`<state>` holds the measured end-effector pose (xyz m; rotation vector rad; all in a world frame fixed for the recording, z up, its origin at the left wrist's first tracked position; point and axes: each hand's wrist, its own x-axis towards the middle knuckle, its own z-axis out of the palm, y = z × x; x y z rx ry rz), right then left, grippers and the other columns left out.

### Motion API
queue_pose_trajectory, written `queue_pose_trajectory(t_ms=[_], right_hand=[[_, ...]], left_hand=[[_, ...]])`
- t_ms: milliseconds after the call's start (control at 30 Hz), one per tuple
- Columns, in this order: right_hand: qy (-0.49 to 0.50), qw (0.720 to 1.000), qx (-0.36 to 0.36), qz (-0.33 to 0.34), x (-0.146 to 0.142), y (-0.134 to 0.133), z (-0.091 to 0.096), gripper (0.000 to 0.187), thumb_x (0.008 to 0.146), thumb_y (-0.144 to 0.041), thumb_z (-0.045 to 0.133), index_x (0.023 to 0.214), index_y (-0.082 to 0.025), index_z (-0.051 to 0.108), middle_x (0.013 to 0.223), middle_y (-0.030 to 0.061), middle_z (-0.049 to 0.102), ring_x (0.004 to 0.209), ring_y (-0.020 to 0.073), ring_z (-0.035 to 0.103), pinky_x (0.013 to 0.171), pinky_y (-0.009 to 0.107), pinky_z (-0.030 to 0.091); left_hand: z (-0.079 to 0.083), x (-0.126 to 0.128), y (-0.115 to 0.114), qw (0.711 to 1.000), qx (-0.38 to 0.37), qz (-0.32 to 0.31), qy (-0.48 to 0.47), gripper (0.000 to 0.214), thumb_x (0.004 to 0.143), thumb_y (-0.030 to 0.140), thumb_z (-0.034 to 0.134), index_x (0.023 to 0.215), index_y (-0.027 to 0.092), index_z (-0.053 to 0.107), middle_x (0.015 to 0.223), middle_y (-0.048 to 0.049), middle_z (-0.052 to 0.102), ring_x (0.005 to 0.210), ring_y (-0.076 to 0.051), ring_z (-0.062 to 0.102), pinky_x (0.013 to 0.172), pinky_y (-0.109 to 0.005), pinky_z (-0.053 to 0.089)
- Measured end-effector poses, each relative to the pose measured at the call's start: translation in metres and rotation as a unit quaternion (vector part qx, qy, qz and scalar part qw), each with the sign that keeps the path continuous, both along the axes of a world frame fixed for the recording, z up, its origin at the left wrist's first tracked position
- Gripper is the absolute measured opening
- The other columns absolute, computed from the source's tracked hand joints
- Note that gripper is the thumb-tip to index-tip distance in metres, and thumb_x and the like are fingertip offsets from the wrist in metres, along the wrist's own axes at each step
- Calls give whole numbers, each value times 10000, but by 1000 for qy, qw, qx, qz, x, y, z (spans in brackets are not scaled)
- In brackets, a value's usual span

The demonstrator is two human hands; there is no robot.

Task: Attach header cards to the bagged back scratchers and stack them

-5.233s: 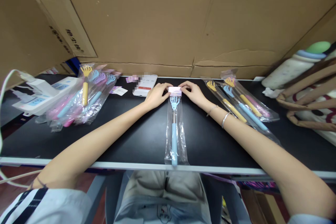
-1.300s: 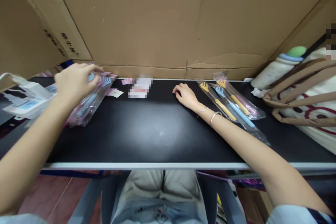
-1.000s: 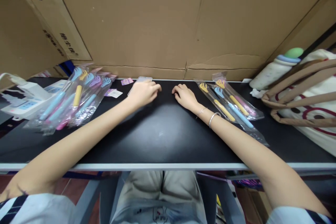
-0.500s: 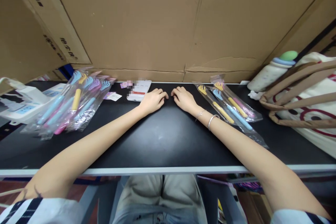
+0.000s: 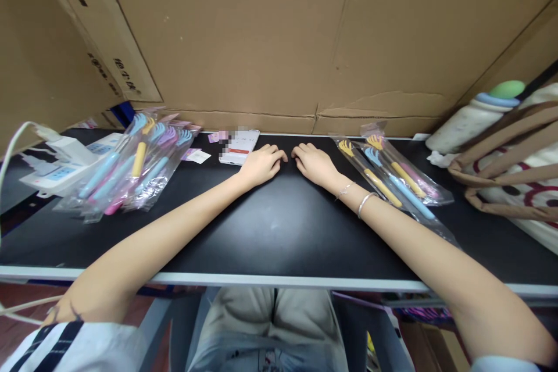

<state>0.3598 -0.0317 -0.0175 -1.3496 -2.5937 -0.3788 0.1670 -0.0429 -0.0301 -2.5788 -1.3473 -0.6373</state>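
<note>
My left hand [image 5: 264, 164] rests palm down on the black tabletop [image 5: 279, 232], fingers loosely bent and holding nothing. Just behind it lies a phone [image 5: 239, 147] with a lit screen. Opposite, my right hand [image 5: 317, 164] also lies palm down and empty, its fingers a little apart, with a narrow gap between the two hands. Right of it are several back scratchers [image 5: 382, 183] in clear plastic sleeves, with yellow, blue and pink handles. To the left, a pile of similar bagged back scratchers [image 5: 139, 158] is fanned out, claw ends toward the back.
A white power strip [image 5: 65, 171] with plugs stands at the left. Small cards [image 5: 198, 156] lie near the phone. On the right are a white bottle [image 5: 468, 122] with a green lid and a cloth bag [image 5: 518, 163]. Cardboard [image 5: 261, 40] walls the back and left.
The whole view has shifted slightly, so things appear a little farther right. Both hands keep their places on the table.
</note>
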Motion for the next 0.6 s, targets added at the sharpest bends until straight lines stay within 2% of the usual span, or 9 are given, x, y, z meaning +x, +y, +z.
queue_pose_trajectory(t_ms=[167,300,400,500,600], right_hand=[[-29,999,-33,21,12,3,17,283,932,-190,419,1113,-175,636,1109,100,681,1007,233,602,805,316,437],[-15,998,-31,-58,41,15,37,349,933,-231,397,1167,-178,650,1109,124,697,1006,251,620,867,353,452],[-22,991,-20,-127,75,29,48,406,933,-255,365,1201,-154,652,1158,151,686,1117,300,570,924,416,445],[-50,982,-51,-172,112,48,50,432,908,-289,400,1242,-184,653,1239,139,655,1194,333,522,979,477,416],[-74,976,-93,-182,137,66,46,446,883,-329,430,1258,-241,655,1209,112,666,1212,329,525,976,472,427]], left_hand=[[-1,0,1,1000,10,-12,-7,257,910,143,438,1022,207,660,985,-54,664,967,-198,602,801,-297,497],[0,0,1,1000,4,-14,-4,262,921,148,425,1027,200,659,1014,-57,671,989,-204,606,810,-309,504],[0,0,1,1000,3,-10,0,273,923,144,412,1024,195,660,1019,-56,674,987,-207,608,802,-311,506],[-1,0,2,1000,7,-10,1,275,921,144,412,1024,198,661,1011,-51,673,983,-209,607,801,-313,506],[-1,0,3,1000,9,-13,-1,271,916,140,418,1021,198,662,1011,-51,673,980,-208,604,801,-312,504]])
